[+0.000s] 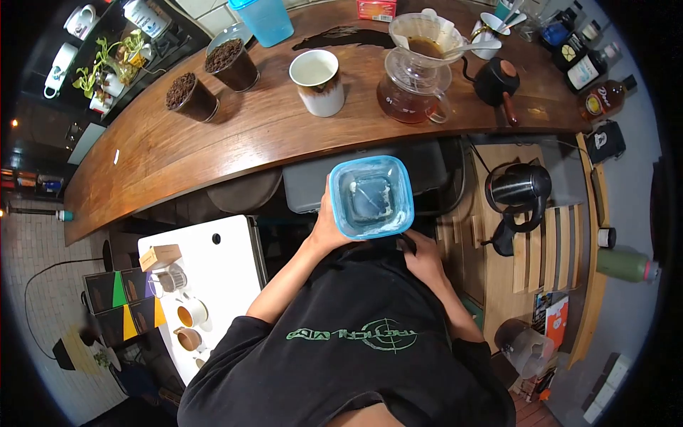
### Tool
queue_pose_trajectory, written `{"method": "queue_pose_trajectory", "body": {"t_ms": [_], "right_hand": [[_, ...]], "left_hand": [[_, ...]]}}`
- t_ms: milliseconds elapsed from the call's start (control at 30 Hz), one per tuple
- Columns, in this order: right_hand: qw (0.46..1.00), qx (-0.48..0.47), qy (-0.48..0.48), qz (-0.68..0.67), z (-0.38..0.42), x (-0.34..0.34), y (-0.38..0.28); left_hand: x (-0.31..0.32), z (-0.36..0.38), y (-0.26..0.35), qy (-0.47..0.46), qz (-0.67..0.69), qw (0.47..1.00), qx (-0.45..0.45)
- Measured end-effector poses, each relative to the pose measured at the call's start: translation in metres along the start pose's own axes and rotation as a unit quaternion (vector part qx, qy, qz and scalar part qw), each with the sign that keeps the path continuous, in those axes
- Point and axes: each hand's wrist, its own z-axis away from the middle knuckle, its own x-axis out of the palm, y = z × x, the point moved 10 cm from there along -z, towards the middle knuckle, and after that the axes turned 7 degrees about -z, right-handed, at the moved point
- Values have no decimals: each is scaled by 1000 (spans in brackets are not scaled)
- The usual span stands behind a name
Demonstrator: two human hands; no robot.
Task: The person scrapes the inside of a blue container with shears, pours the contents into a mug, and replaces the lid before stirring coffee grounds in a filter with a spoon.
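My left hand [328, 224] is wrapped around the side of a blue square plastic container [371, 228] and holds it in front of my chest. Its open top faces me, and white residue clings to the bottom. My right hand [425, 257] is closed low by my waist, just below the container; something dark shows at its fingers, but I cannot make out what. On the counter beyond stand a white and brown cup [324, 99] and a glass coffee server [405, 103] with dark coffee. A dripper [441, 30] with a paper filter and a spoon sits on the server.
Two glasses of dark grounds [196, 107] [238, 71] stand on the wooden counter [156, 153]. A black gooseneck kettle [493, 82] is right of the server, with bottles [605, 99] beyond. An electric kettle [519, 186] sits lower right; a white table [231, 285] with cups lies left.
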Motion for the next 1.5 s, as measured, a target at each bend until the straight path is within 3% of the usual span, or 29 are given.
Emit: {"method": "queue_pose_trajectory", "body": {"t_ms": [67,133,167,233,300,367,433,467,533,667,733,900,967,1133,1200,1267,1400,1500], "right_hand": [[1000,-14,11,-20,1,1,8],[989,73,-73,105,2,15,28],[989,73,-74,105,3,15,26],[999,32,-7,-17,-5,0,-8],[999,29,-13,-18,-5,4,-4],[1000,16,-20,-14,-8,3,4],[975,106,-103,164,-3,15,30],[975,106,-103,164,-2,15,30],[999,-3,-23,29,-8,3,-4],[1000,-23,0,-11,-10,3,-6],[981,77,-97,146,-5,20,30],[998,1,-37,47,-11,14,9],[999,-16,-26,11,-9,14,9],[986,80,-90,115,-6,25,43],[994,57,-71,67,-11,21,22],[998,38,-49,19,-8,20,17],[992,57,-85,74,-7,31,53],[979,93,-95,156,-5,30,62]], "left_hand": [[-1,-2,0,4,65,998,8],[-3,1,-3,14,41,999,17],[-4,3,-4,18,16,999,27],[-1,6,-19,0,-5,1000,-3],[2,11,-25,-25,-25,999,-35],[-1,6,-17,-8,100,994,-31],[-2,6,-14,-5,95,995,-26],[-2,6,-12,-1,91,996,-21],[-2,2,-11,3,75,997,-17],[-2,-5,-10,2,19,1000,-18],[-1,-6,-6,1,7,1000,-7],[2,-5,-12,-4,-40,999,12],[2,-6,-20,-7,-2,1000,-28],[4,-6,-26,1,13,1000,-25],[5,-4,-35,-2,-1,1000,-20],[9,1,-59,-3,33,997,-74],[12,7,-64,-19,-40,998,-36],[17,13,-77,-40,-7,996,-82]]}}
